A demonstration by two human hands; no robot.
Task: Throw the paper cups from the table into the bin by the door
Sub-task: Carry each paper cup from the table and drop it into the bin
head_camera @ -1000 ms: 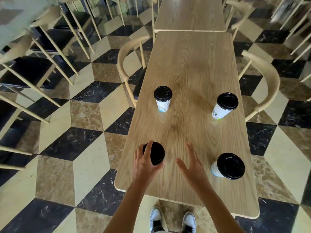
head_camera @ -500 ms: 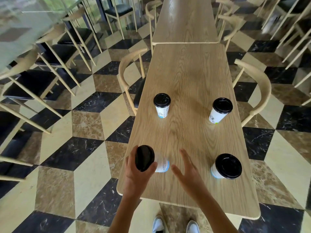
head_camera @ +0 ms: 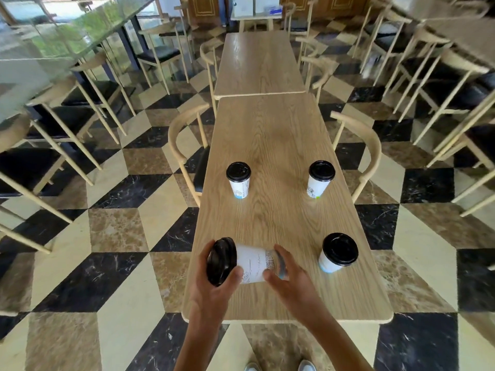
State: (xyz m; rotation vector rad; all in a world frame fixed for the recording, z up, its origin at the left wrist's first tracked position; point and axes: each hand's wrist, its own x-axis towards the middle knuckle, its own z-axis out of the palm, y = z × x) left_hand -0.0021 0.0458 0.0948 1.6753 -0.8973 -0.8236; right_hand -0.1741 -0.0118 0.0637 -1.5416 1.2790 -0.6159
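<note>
The floor [head_camera: 117,231] fills most of the frame, with a pattern of black, brown and cream tiles. In the middle of the frame a long wooden table [head_camera: 270,145] runs from the bottom toward the top, and a second table [head_camera: 258,62] of the same wood touches its far end. Wooden chairs with dark seats stand in rows at the left and right edges. One chair [head_camera: 187,151] is pushed in at the left side of the near table and another chair [head_camera: 361,153] at the right side. A glass partition [head_camera: 53,44] is in the upper left corner.

Three paper cups with black lids stand upright on the near table: the left cup [head_camera: 239,180] and the right cup [head_camera: 320,179] in the centre of the frame, well apart, and the near cup [head_camera: 338,253] lower right.

A fourth one, the held cup [head_camera: 241,261], lies on its side in the lower middle of the frame, its lid pointing left. The left hand [head_camera: 211,287] is closed around its lid end. The right hand [head_camera: 292,282] grips its bottom end with curved fingers. I cannot tell whether this cup touches the table. The toes of two shoes [head_camera: 278,366] show at the bottom edge.
</note>
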